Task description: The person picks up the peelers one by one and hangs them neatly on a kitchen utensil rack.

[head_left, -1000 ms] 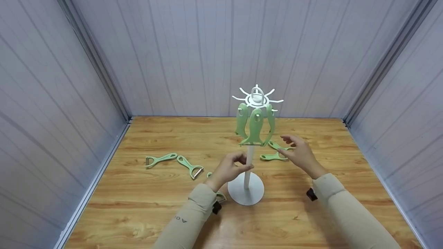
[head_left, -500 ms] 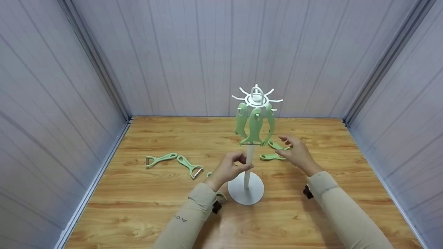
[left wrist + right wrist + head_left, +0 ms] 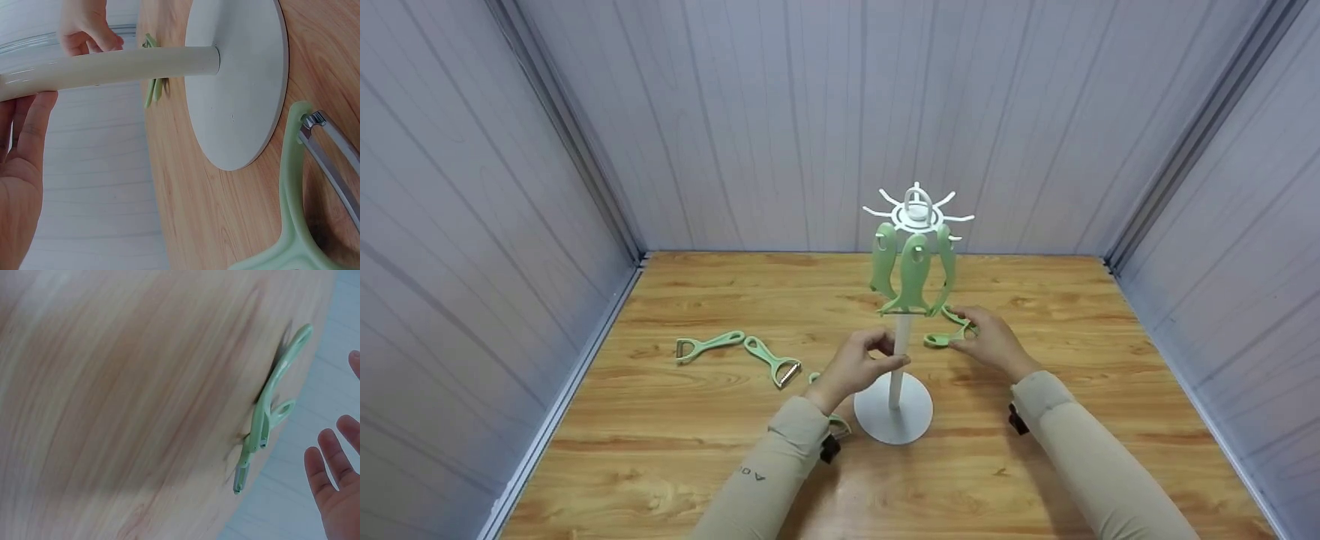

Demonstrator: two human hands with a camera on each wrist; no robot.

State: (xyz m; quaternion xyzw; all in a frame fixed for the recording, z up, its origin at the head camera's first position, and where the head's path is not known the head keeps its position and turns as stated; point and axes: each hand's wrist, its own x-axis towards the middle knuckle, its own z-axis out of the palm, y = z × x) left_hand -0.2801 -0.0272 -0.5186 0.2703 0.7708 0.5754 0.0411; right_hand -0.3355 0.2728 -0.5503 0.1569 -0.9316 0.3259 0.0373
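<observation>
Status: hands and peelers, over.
Left hand pinching pole. Right hand near two loose peelers, gripping neither. Three peelers hanging. In head view, left forearm partly hides another peeler.

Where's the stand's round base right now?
In the head view, the round base sits on the wooden tabletop, below the left hand, with one green peeler just left of it.

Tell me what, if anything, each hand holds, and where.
The left hand holds the stand by its pole, above the base. The right hand, near two peelers, holds nothing.
</observation>
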